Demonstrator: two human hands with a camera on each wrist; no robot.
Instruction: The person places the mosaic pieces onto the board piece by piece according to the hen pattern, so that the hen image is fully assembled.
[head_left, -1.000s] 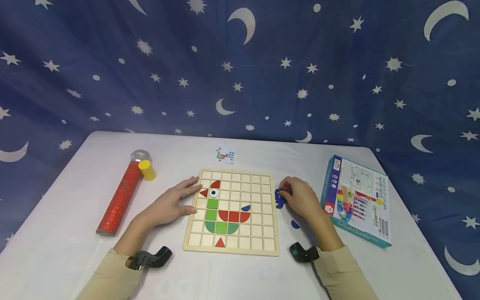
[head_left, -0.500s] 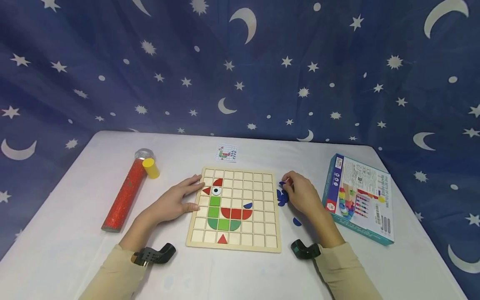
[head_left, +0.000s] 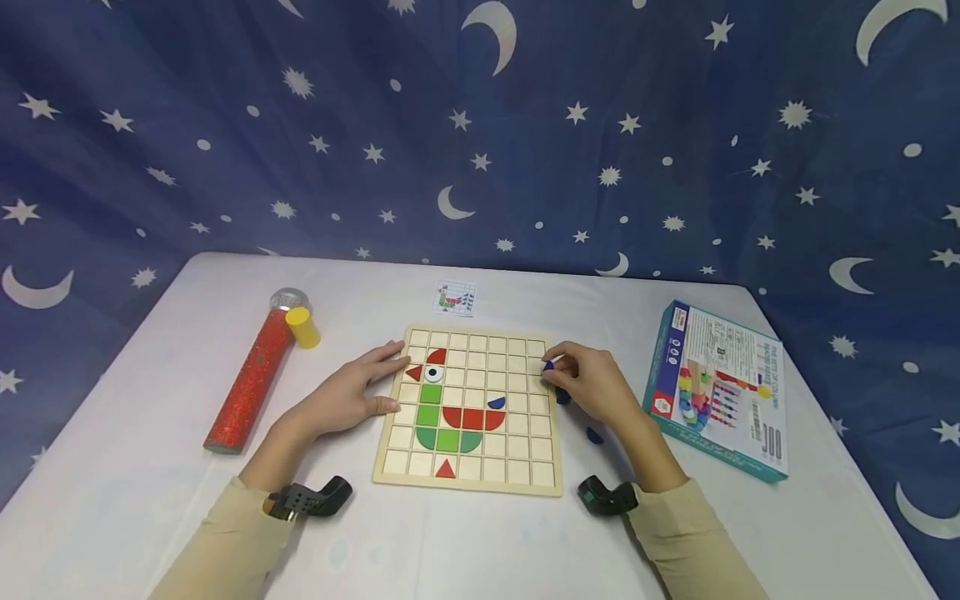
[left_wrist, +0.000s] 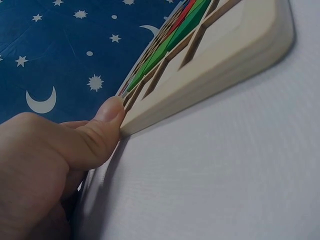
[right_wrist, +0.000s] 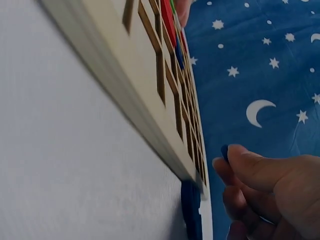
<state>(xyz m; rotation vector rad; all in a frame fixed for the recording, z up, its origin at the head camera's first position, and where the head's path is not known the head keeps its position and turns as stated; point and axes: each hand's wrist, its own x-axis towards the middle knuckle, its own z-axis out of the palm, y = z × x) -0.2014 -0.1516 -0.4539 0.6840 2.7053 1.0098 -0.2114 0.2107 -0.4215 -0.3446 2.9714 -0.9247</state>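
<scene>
The wooden grid board (head_left: 390, 467) lies on the table, with red, green and blue pieces and a round eye piece (head_left: 433, 374) set in its squares. Along its left edge, my left hand (head_left: 339, 398) rests with fingers stretched out and the thumb (left_wrist: 107, 112) against the rim. My right hand (head_left: 596, 382) pinches a small blue piece (right_wrist: 225, 152) between thumb and forefinger, above the board's right edge. A blue half-circle (head_left: 497, 402) sits in one square above the red row. More blue pieces (head_left: 562, 397) lie beside the board, partly hidden under the right hand.
A small picture card (head_left: 453, 297) lies behind the board. At the left are a red glittery microphone-shaped tube (head_left: 251, 379) and a yellow cylinder (head_left: 303, 327). A boxed toy set (head_left: 723, 392) lies at the right, and a single blue half-circle (head_left: 595, 435) near the right wrist.
My right hand has picked a blue piece from the pile and moved left to the board's right edge. The left hand stays at the board's left side.
</scene>
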